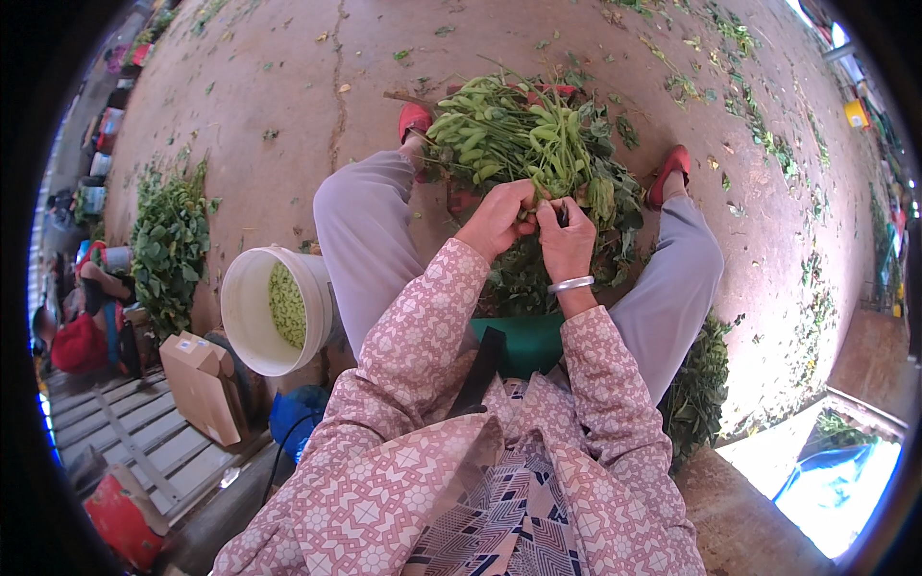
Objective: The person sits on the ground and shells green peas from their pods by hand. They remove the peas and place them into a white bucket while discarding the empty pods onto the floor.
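Note:
Between my knees lies a heap of green soybean plants (497,133), with plump pods on top and dark leaves hanging at the right. At its near edge, my left hand (502,216) pinches a small green bean pod (528,214), largely covered by fingers. My right hand (567,241), with a silver bangle (570,284) at the wrist, meets it there, thumb and fingertips closed on the same pod. Something small and dark (563,214) shows by the right fingers; I cannot tell what it is. To the left, a tilted white plastic bucket (241,309) contains shelled green beans (287,306).
Left of the bucket stand leafy plants (169,245) and a cardboard box (202,385) beside a slatted surface (137,425). A person (86,331) sits at the far left. More leafy plants (699,381) lie by my right leg. Leaf scraps litter the concrete floor (288,86).

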Available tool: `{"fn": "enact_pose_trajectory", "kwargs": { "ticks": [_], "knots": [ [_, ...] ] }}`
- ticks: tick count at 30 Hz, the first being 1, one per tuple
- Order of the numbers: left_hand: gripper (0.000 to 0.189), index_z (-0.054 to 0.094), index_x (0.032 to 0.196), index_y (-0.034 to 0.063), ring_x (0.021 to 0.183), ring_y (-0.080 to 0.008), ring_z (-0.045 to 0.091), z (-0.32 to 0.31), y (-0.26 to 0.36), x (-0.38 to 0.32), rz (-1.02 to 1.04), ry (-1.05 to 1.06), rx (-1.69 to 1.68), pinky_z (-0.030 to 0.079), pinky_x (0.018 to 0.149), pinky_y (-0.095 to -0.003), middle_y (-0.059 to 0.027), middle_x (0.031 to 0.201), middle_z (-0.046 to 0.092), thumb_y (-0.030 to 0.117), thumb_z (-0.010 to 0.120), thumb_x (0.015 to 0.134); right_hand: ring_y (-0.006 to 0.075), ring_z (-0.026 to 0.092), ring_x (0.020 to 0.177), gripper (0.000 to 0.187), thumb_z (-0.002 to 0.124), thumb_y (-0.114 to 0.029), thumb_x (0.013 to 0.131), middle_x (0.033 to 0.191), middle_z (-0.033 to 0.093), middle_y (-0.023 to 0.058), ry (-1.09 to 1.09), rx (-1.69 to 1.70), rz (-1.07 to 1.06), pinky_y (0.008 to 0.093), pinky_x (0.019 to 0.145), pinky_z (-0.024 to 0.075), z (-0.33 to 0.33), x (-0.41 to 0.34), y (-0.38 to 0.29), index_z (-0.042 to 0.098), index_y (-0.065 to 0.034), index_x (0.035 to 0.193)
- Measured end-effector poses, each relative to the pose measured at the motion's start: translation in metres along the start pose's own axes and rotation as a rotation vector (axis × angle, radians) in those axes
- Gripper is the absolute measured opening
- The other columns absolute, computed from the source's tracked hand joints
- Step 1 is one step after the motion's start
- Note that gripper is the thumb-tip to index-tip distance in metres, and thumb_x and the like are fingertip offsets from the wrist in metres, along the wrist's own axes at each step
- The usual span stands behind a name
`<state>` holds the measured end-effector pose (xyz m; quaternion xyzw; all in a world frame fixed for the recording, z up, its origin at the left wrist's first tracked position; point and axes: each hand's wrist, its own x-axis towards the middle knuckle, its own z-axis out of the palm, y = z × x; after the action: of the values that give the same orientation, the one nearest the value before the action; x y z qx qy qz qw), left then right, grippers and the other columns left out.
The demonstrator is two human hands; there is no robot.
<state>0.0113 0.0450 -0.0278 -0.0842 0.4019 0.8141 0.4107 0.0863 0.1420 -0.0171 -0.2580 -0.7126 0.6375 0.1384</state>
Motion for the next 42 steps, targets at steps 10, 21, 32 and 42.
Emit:
{"fn": "enact_pose_trajectory", "kwargs": {
  "ticks": [10,21,32,42],
  "knots": [
    [0.02,0.059,0.082,-0.0002,0.048,-0.0077,0.036,-0.007,0.018,-0.004,-0.018,0.11,0.109,0.022,0.04,-0.0221,0.0012,0.063,0.044,0.015,0.047,0.083,0.0046,0.038,0.041,0.025,0.054,-0.026,0.094,0.054,0.047,-0.0027,-0.07,0.251,0.234,0.0217,0.039,0.0298,-0.007,0.0,-0.009,0.056,-0.0054,0.081],
    [0.021,0.065,0.088,-0.003,0.058,-0.0082,0.051,-0.001,0.003,0.014,0.388,0.141,0.635,0.04,0.051,-0.0236,0.0012,0.067,0.057,0.014,0.071,0.077,0.0171,0.055,0.067,0.024,0.066,-0.013,0.082,0.084,0.059,0.0086,0.133,-0.148,-0.149,0.0317,0.067,0.0476,-0.004,0.009,0.017,0.055,-0.0003,0.099],
    [0.02,0.068,0.089,0.0015,0.063,-0.0198,0.06,0.012,0.027,0.005,0.475,0.306,1.225,0.048,0.062,-0.0315,-0.0122,0.072,0.064,0.015,0.066,0.075,0.0059,0.047,0.056,0.017,0.062,-0.019,0.089,0.069,0.055,-0.0004,-0.065,-0.175,-0.129,0.0239,0.055,0.0419,-0.016,0.011,0.02,0.061,-0.0019,0.088],
    [0.021,0.069,0.09,0.0026,0.064,-0.0216,0.063,0.008,0.021,0.007,0.476,0.318,1.209,0.049,0.063,-0.0331,-0.0124,0.071,0.064,0.017,0.066,0.075,0.0336,0.063,0.087,0.025,0.06,-0.017,0.086,0.101,0.065,0.0121,0.033,-0.637,-0.542,0.0411,0.072,0.0514,-0.015,0.035,-0.005,0.061,-0.0091,0.11]
  ]
}}
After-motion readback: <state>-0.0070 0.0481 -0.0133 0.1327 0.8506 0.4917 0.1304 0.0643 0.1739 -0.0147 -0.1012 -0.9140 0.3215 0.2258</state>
